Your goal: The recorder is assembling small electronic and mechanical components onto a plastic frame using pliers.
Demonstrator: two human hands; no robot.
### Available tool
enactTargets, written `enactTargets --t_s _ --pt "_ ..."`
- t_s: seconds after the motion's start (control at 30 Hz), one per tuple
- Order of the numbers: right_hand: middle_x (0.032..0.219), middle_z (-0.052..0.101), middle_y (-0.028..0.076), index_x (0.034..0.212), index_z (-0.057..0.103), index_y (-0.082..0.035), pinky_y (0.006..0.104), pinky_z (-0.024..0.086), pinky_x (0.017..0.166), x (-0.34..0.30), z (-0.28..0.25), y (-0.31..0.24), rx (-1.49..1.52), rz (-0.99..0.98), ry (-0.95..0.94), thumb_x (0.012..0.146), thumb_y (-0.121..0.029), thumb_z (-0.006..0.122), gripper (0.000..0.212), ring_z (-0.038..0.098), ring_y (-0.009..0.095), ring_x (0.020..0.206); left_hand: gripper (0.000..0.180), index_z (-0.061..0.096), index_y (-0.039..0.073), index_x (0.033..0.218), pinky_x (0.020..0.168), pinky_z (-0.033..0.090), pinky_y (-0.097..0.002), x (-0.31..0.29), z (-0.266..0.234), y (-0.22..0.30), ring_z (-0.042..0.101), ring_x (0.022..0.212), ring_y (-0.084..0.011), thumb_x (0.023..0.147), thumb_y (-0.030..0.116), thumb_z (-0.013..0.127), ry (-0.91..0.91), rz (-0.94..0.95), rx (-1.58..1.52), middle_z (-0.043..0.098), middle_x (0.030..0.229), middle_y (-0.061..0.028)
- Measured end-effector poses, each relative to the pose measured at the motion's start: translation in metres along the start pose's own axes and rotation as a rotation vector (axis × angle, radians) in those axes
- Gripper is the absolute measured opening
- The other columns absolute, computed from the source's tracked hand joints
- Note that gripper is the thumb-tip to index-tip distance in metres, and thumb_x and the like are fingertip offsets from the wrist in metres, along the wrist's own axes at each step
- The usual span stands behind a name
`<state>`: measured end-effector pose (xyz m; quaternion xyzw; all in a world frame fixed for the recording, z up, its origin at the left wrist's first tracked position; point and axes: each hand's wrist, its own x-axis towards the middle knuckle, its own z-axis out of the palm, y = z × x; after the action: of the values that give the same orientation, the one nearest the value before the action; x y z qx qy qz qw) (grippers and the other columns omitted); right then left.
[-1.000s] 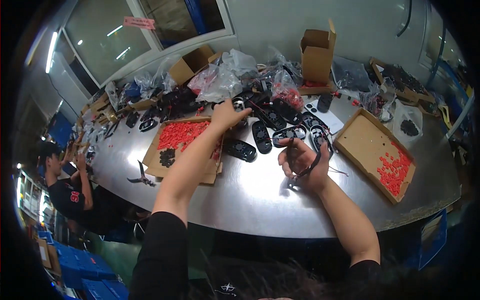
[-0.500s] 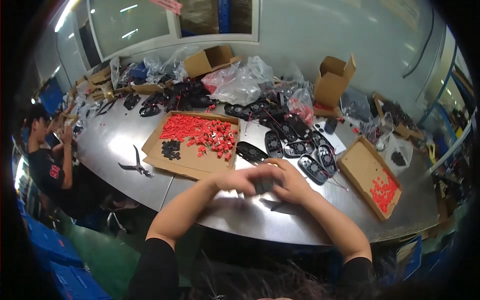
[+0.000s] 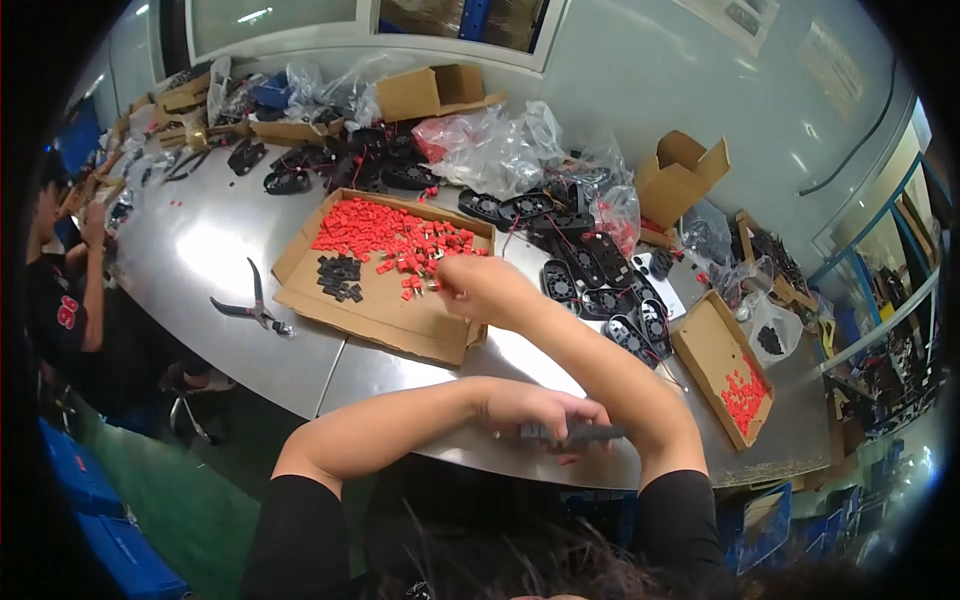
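Observation:
My left hand (image 3: 545,408) is closed on a dark plastic housing (image 3: 595,433), held low by the table's front edge; the fingers hide much of it. My right hand (image 3: 485,290) reaches across above the left one to the shallow cardboard tray (image 3: 410,330). Its fingers are curled together at the edge of a heap of red connectors with metal ends (image 3: 425,250). Whatever lies between those fingertips is hidden. The same tray holds smaller red pieces (image 3: 360,225) and a small pile of black pieces (image 3: 340,275).
Pliers (image 3: 258,312) lie left of the tray. Black oval housings with wires (image 3: 605,300) crowd the table to the right. Another cardboard tray (image 3: 700,350) with red pieces stands beyond them. Plastic bags (image 3: 490,150) and boxes line the wall. A person (image 3: 70,290) sits at far left.
My right hand has left the housing and moved up and left to the red connectors in the tray. My left hand keeps the housing, now lower and nearer the table edge. The view has shifted.

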<state>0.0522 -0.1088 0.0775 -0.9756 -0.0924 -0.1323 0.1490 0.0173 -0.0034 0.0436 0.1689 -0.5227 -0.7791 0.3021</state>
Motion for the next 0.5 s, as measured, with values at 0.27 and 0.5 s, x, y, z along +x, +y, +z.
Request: enactTargets --t_s 0.27,0.5 --pt "0.098 0.068 0.006 0.118 0.059 -0.002 0.0258 0.056 0.074 -0.175 -0.052 0.019 0.811 0.417 0.949 0.102 -0.006 0.064 0.017 0.066 0.011 0.083 0.076 0.048 -0.006 0.138 0.074 0.049 -0.0308 0.005 -0.010 -0.001 0.062 0.074 -0.0183 0.079 0.042 0.057 0.313 0.314 -0.438 0.066 0.099 -0.0194" --pt "0.098 0.069 0.007 0.108 0.063 0.000 0.0287 0.057 0.070 -0.219 -0.026 -0.020 0.630 0.408 0.773 0.092 0.000 0.072 0.018 0.068 0.013 0.081 0.058 0.056 0.000 0.129 0.075 0.055 -0.0311 0.010 -0.024 -0.027 0.067 0.079 -0.0198 0.099 0.046 0.038 0.621 0.127 -0.395 0.068 0.096 -0.0138"
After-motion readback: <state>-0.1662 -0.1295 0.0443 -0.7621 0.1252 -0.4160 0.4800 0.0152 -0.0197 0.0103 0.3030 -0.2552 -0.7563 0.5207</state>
